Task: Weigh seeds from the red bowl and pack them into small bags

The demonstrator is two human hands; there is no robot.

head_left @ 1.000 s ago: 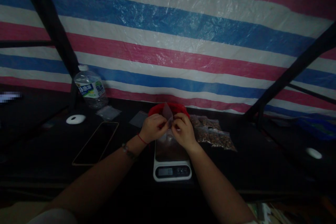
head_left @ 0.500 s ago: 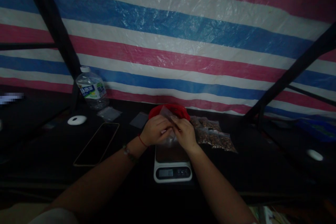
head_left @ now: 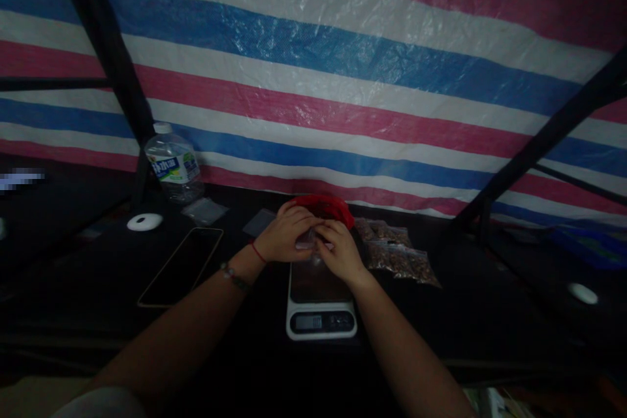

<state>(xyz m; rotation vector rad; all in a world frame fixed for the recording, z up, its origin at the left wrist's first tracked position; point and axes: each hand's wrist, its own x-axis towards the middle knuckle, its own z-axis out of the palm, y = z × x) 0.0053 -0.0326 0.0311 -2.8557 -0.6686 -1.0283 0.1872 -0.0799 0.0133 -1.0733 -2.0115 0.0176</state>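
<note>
Both of my hands meet over the back of a white kitchen scale (head_left: 322,309) with a dark plate. My left hand (head_left: 289,235) has its fingers closed on a clear plastic bag (head_left: 307,239), mostly hidden by the hands. From the other side my right hand (head_left: 340,249) pinches the same bag. Just behind them lies a red basket (head_left: 337,205), whose contents I cannot make out. Filled zip bags of small brown pieces (head_left: 401,260) lie in two rows right of my right hand. Beside my left hand rests a flat clear bag (head_left: 258,223).
A phone (head_left: 181,268) lies at left, near a white oval object (head_left: 145,222). Behind them are a stack of clear bags (head_left: 206,210) and a large plastic bottle (head_left: 174,163). Another white object (head_left: 582,293) and a blue tray (head_left: 588,248) are at right. A striped tarp (head_left: 343,91) hangs behind.
The bag stood up above my fingers before; now it is lower and largely covered by them. My left fingers have moved up and over it, and my right fingers have curled closer.
</note>
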